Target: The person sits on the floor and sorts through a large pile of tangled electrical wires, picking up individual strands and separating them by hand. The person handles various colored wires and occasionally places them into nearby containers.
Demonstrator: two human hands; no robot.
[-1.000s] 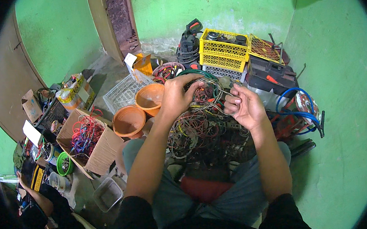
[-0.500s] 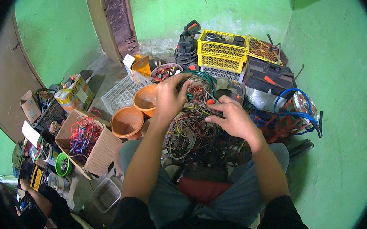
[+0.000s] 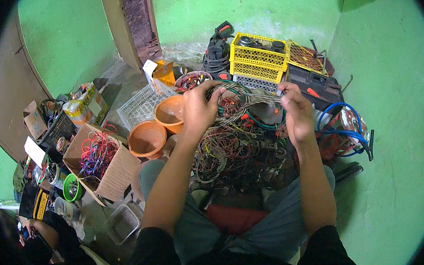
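Observation:
Between my two hands stretches a looped bundle of greyish-tan cable (image 3: 265, 98). My left hand (image 3: 201, 109) is closed round the loops at one side, thumb toward the middle. On the other side my right hand (image 3: 298, 112) pinches the strands with its fingertips, palm turned inward. Green cable hangs in loops just behind the bundle. Below both hands a tangled heap of thin wires (image 3: 223, 154) in brown, red and yellow lies in front of my knees. A piece of reddish copper-coloured wire (image 3: 230, 107) shows through the loops.
Left of my arms stand two orange pots (image 3: 147, 139) and a cardboard box (image 3: 113, 175) of coloured wires. Yellow crates (image 3: 259, 68), a black toolbox (image 3: 313, 87) and blue hose (image 3: 340, 106) are at the back and right. Another person's hand (image 3: 45, 231) shows at lower left.
My right hand has moved right and up, turning upright, and the cable bundle now spans the wider gap between my hands. My left hand has stayed nearly in place.

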